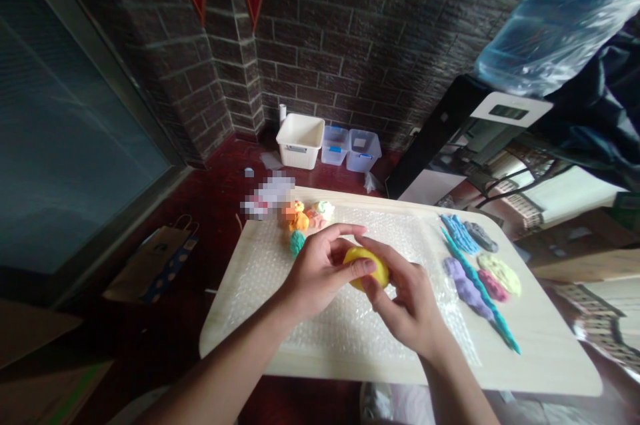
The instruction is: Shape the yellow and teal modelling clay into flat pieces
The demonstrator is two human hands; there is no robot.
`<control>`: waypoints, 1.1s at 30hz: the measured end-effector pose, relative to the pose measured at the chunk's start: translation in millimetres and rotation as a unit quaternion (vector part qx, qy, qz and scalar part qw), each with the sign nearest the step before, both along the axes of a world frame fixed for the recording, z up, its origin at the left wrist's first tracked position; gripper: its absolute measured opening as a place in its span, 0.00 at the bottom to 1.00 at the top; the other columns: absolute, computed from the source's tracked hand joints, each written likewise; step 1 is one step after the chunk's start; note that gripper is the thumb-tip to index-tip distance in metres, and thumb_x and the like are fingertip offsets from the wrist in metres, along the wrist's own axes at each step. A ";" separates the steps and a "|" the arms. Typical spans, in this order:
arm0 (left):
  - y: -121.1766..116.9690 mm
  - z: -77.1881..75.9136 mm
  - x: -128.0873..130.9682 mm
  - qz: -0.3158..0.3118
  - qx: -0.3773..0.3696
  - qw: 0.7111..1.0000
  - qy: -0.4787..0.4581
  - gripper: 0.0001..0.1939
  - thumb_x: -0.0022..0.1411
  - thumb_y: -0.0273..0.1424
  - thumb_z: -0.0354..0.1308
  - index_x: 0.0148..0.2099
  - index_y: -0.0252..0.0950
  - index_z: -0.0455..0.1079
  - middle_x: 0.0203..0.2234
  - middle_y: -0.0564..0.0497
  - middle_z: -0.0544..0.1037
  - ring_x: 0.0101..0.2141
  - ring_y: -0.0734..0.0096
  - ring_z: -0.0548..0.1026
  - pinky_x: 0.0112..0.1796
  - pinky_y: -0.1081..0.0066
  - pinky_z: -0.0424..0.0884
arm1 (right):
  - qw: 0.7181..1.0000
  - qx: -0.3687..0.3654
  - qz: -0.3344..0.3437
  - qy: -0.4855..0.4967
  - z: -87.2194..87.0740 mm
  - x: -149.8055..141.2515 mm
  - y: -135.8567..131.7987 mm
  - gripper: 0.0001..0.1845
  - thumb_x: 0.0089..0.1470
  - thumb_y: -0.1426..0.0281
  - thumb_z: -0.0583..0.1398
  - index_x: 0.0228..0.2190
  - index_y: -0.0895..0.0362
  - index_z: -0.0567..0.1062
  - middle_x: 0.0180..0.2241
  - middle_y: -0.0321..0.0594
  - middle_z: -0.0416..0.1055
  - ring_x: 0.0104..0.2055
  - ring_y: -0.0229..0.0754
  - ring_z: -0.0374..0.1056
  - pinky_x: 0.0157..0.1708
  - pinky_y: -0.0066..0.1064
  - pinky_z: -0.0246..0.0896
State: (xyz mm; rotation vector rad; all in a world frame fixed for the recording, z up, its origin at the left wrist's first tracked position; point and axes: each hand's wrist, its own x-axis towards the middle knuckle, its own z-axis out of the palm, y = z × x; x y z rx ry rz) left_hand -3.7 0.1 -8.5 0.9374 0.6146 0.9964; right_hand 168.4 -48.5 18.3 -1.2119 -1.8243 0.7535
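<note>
A rounded lump of yellow modelling clay (369, 268) is held between my two hands, above a sheet of bubble wrap (340, 332) on the table. My left hand (327, 262) grips it from the left, thumb pressed on its front. From the right, my right hand (403, 288) closes on it with fingers and thumb. Behind my left hand sit lumps of orange clay (299, 221), white clay (325, 210) and green clay (297, 244). To the right lie a long teal clay roll (480, 288), a purple piece (467, 288), a blue piece (460, 234) and a pale yellow piece (500, 273).
The pale table (545, 352) has rounded corners. Beyond it on the floor stand a white bin (301, 142) and two clear plastic boxes (363, 150). A water dispenser with a big bottle (555, 25) is at the right. A paper bag (150, 262) lies at the left.
</note>
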 end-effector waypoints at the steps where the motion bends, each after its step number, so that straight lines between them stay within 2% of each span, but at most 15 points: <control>1: -0.3 0.7 0.4 -0.001 0.000 1.000 0.003 0.31 0.53 0.32 0.79 0.58 0.36 0.75 0.34 0.50 0.83 0.35 0.70 0.80 0.37 0.73 0.74 | 1.000 -0.001 0.005 -0.009 1.6 0.2 0.2 0.23 0.64 0.71 0.61 0.59 0.52 0.74 0.43 0.41 0.83 0.25 0.36 0.72 0.23 0.26 0.71; 5: -1.4 2.4 2.2 -0.008 -0.011 1.000 0.003 0.34 0.52 0.32 0.80 0.59 0.35 0.74 0.35 0.49 0.83 0.35 0.70 0.80 0.37 0.72 0.74 | 0.999 -0.003 0.010 -0.035 4.4 1.3 0.9 0.20 0.63 0.71 0.62 0.55 0.53 0.77 0.43 0.42 0.83 0.28 0.37 0.75 0.23 0.25 0.69; 9: -1.0 3.4 2.8 -0.006 -0.009 0.999 -0.032 0.31 0.54 0.32 0.78 0.58 0.36 0.73 0.35 0.50 0.83 0.35 0.70 0.80 0.37 0.72 0.74 | 0.999 -0.018 -0.015 0.043 -4.6 -1.1 -0.7 0.21 0.66 0.67 0.61 0.59 0.52 0.74 0.40 0.41 0.82 0.25 0.36 0.73 0.22 0.26 0.72; 12: 0.5 4.6 4.1 0.002 -0.021 0.999 -0.045 0.24 0.56 0.35 0.77 0.52 0.34 0.76 0.36 0.47 0.83 0.36 0.67 0.81 0.39 0.69 0.75 | 0.990 -0.029 -0.076 0.117 -11.9 -4.4 -1.2 0.21 0.68 0.64 0.62 0.60 0.51 0.72 0.34 0.38 0.79 0.26 0.39 0.75 0.21 0.27 0.74; 15: 2.6 5.5 5.0 0.030 -0.009 0.999 -0.024 0.17 0.59 0.37 0.75 0.45 0.31 0.78 0.36 0.45 0.83 0.37 0.67 0.80 0.41 0.69 0.74 | 0.987 -0.017 -0.111 0.115 -12.6 -5.5 -0.2 0.21 0.67 0.62 0.64 0.59 0.51 0.72 0.35 0.39 0.79 0.27 0.40 0.76 0.23 0.28 0.76; 21: 4.3 7.9 1.4 0.041 0.017 0.999 0.001 0.17 0.59 0.39 0.74 0.45 0.32 0.81 0.39 0.44 0.84 0.40 0.63 0.80 0.44 0.66 0.74 | 0.991 -0.030 -0.084 0.097 -7.4 -2.0 0.7 0.21 0.68 0.62 0.63 0.59 0.52 0.74 0.41 0.43 0.80 0.27 0.38 0.75 0.23 0.28 0.76; 24: 3.9 7.1 0.4 0.035 0.026 0.999 0.016 0.17 0.59 0.39 0.74 0.45 0.33 0.82 0.38 0.44 0.85 0.39 0.62 0.80 0.43 0.66 0.74 | 0.990 -0.048 -0.072 0.112 -8.1 -1.7 0.0 0.17 0.67 0.62 0.64 0.54 0.52 0.75 0.39 0.42 0.80 0.27 0.37 0.74 0.23 0.27 0.75; 27: 3.5 6.0 0.9 0.031 0.035 0.999 0.022 0.16 0.60 0.39 0.73 0.45 0.33 0.82 0.38 0.44 0.85 0.40 0.62 0.80 0.43 0.66 0.74 | 0.990 -0.051 -0.066 0.114 -8.6 -2.3 -0.6 0.19 0.68 0.62 0.63 0.57 0.51 0.73 0.38 0.41 0.80 0.27 0.37 0.74 0.25 0.27 0.75; 30: 3.1 5.8 2.0 0.028 0.029 0.999 0.021 0.16 0.60 0.39 0.74 0.45 0.33 0.83 0.38 0.45 0.85 0.40 0.63 0.80 0.43 0.67 0.74 | 0.993 -0.047 -0.054 0.097 -8.3 -2.9 -0.9 0.21 0.69 0.62 0.62 0.60 0.51 0.73 0.44 0.44 0.80 0.28 0.37 0.75 0.25 0.28 0.76; 33: 2.7 6.2 3.0 0.033 0.002 0.999 0.011 0.18 0.57 0.39 0.76 0.45 0.33 0.82 0.37 0.45 0.85 0.39 0.64 0.81 0.42 0.68 0.74 | 0.992 -0.051 -0.057 0.097 -9.2 -4.1 -1.0 0.18 0.68 0.62 0.63 0.56 0.53 0.75 0.46 0.45 0.80 0.28 0.37 0.75 0.23 0.27 0.76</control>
